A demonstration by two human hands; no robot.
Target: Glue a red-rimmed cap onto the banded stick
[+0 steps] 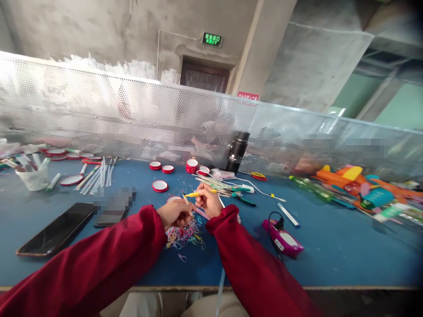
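My right hand (209, 200) is closed round a thin yellow tool (200, 193) with a dark tip, which points left. Close beside it, my left hand (176, 212) pinches a small pale strip (187, 201), and the tool's tip is near the strip's upper end. Under and in front of my left hand lies a tangled pile of small colourful loops (185, 235). A single purple loop (182, 258) lies apart, nearer the table's front edge. Part of a round red-rimmed piece (173, 199) shows behind my left hand.
Two dark phones (57, 229) lie left on the blue table (132, 264). Behind are red-rimmed round tins (160, 186), a black bottle (237, 152), pliers (243, 199) and glue sticks (95, 178). Right are a purple device (283, 238) and colourful plastic pieces (350, 187). A perforated metal screen (148, 116) stands behind.
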